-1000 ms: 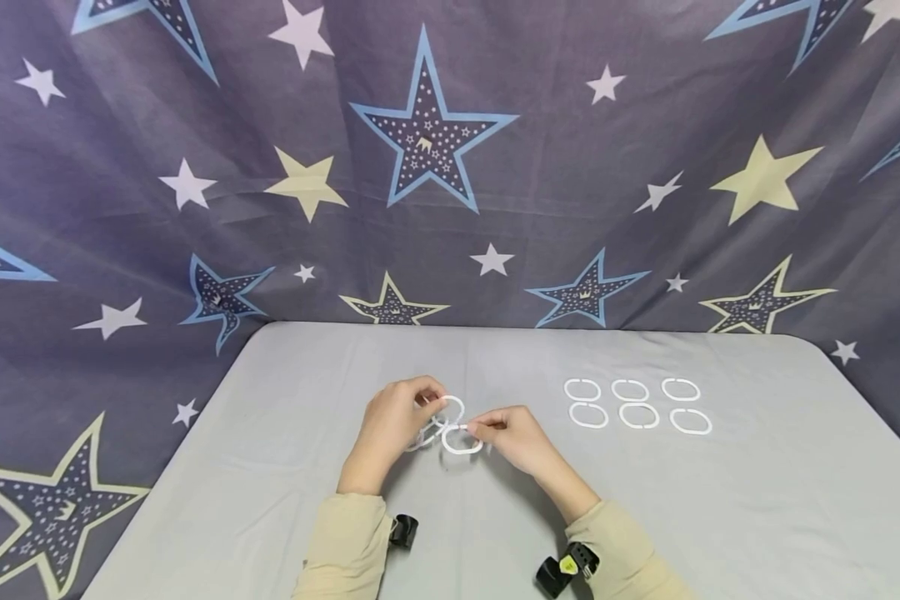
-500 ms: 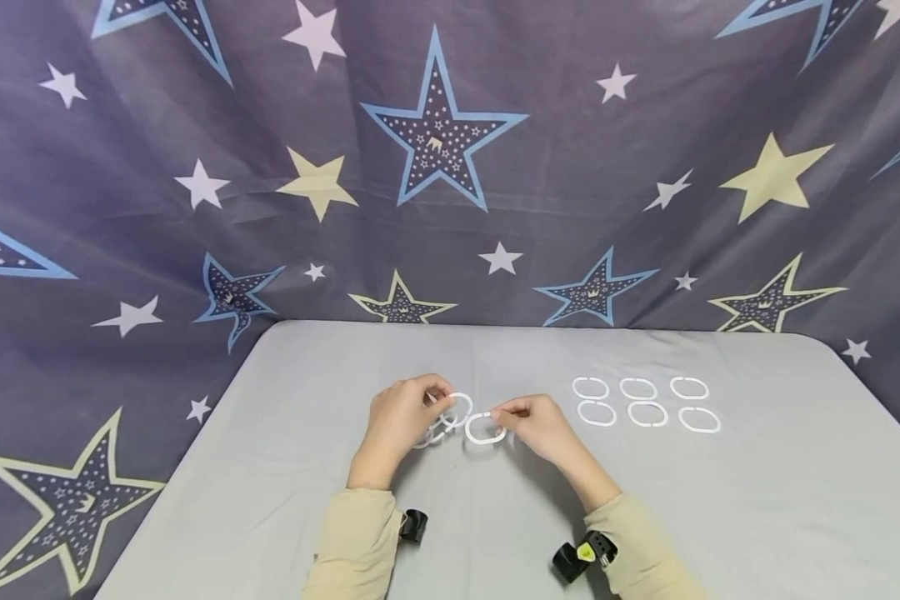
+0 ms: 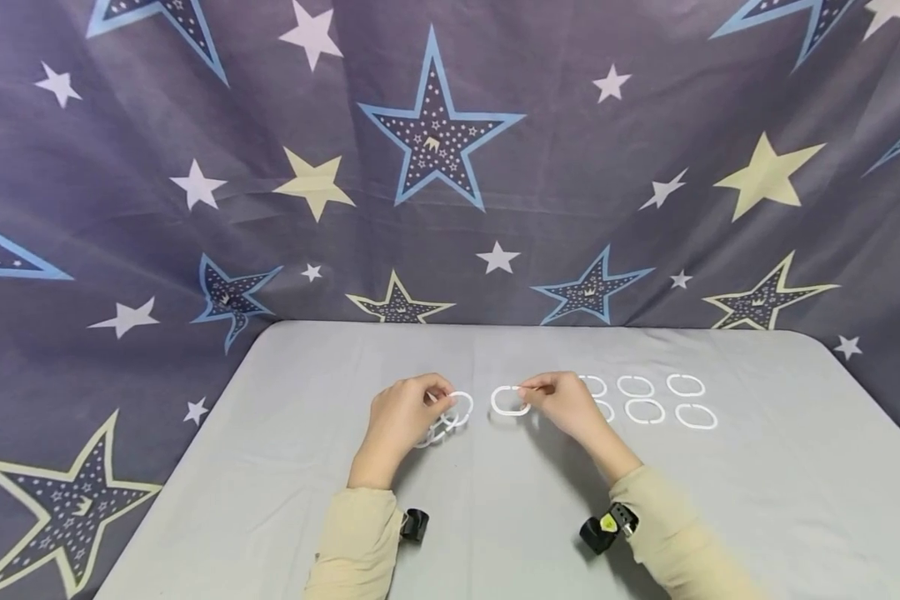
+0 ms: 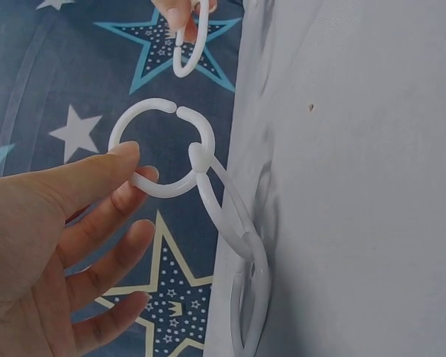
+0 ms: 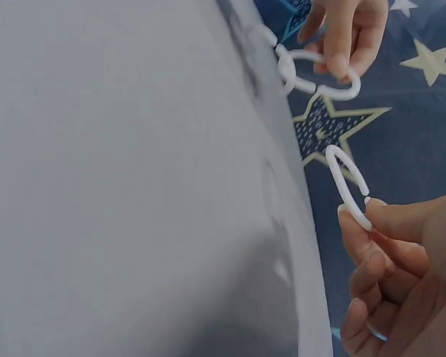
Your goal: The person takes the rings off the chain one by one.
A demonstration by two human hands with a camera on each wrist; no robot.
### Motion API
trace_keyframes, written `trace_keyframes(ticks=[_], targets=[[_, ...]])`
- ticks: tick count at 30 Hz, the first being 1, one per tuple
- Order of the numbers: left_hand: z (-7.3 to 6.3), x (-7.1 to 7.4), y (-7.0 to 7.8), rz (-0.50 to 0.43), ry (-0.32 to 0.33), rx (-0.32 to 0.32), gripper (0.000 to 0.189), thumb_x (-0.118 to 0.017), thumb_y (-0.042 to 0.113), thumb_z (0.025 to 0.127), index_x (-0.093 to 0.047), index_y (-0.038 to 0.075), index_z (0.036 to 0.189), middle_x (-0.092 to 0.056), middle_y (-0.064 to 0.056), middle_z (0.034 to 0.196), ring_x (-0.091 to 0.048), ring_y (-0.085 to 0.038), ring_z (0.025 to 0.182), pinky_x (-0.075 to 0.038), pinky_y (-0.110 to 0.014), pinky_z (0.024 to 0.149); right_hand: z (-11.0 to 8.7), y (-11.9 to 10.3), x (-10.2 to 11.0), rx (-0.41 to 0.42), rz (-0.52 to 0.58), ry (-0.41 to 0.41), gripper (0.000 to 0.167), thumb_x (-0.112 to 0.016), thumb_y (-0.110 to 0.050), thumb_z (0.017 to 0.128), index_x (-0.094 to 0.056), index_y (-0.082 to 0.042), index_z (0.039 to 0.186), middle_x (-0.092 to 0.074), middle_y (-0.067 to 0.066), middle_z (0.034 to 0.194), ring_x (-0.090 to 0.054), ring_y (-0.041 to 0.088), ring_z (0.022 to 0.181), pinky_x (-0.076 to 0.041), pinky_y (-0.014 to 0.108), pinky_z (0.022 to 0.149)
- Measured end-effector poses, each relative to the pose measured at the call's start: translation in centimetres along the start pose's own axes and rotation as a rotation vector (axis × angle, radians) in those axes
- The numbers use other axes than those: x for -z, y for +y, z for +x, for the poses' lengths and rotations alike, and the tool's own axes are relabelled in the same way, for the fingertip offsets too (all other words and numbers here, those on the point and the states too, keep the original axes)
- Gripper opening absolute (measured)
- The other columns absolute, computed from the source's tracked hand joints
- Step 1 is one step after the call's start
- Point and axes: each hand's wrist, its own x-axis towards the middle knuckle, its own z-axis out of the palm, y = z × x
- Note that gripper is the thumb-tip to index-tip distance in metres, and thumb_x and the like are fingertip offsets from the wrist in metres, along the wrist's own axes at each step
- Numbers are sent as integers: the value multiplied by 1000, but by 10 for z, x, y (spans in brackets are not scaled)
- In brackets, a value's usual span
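Between thumb and forefinger, my left hand (image 3: 405, 421) pinches the top link of a short chain of white plastic links (image 4: 163, 190). That link has a small gap in its upper side, and further links hang from it in the left wrist view. To its right, my right hand (image 3: 566, 406) pinches a single white oval link (image 3: 507, 413) by its right end. This link stands apart from the chain, with a narrow split showing near the fingertips in the right wrist view.
Two rows of loose white oval links (image 3: 645, 422) lie on the grey cloth-covered table (image 3: 345, 358) at the right; my right hand partly covers the nearest ones. Behind the table hangs a dark star-patterned curtain (image 3: 555, 208). Each wrist carries a black camera (image 3: 415, 526).
My right hand has moved right and slightly away from me with its link, which has come apart from the chain. My left hand has stayed nearly still, holding the chain.
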Motion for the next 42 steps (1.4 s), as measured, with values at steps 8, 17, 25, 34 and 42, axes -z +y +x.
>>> trace_keyframes(ticks=[8, 17, 25, 34, 42], targets=[[1, 1, 0, -3, 5, 4, 7, -77, 32, 87, -74, 27, 90, -67, 16, 79, -62, -7, 76, -47, -34, 69, 18, 11, 16, 27, -112, 5, 15, -71, -17, 90, -77, -5, 95, -74, 5, 84, -60, 14, 72, -47, 31, 68], [0, 0, 0, -4, -10, 9, 6, -76, 31, 87, -74, 26, 91, -68, 15, 80, -62, -7, 76, -47, -34, 70, 34, 18, 33, 82, -211, -56, 19, -71, -18, 91, -77, -1, 96, -74, 8, 85, -66, 21, 81, -50, 40, 79], [-1, 0, 0, -1, -14, 19, 6, -76, 32, 87, -74, 26, 91, -68, 15, 80, -61, -7, 76, -46, -33, 70, 44, 26, 42, 68, -263, -98, 19, -71, -19, 91, -77, -2, 96, -74, 7, 86, -64, 19, 80, -50, 40, 78], [0, 0, -1, 3, -25, 22, 6, -76, 32, 87, -74, 27, 90, -67, 16, 80, -61, -6, 76, -46, -33, 70, 45, 33, 43, -11, -332, -117, 20, -71, -22, 91, -77, -3, 95, -75, 7, 89, -63, 20, 78, -50, 43, 80], [0, -1, 0, 7, -27, 19, 6, -76, 31, 87, -74, 27, 91, -67, 16, 80, -61, -6, 76, -46, -33, 69, 45, 44, 41, -17, -347, -99, 19, -74, -23, 89, -79, -4, 93, -75, 6, 87, -66, 24, 83, -51, 44, 81]])
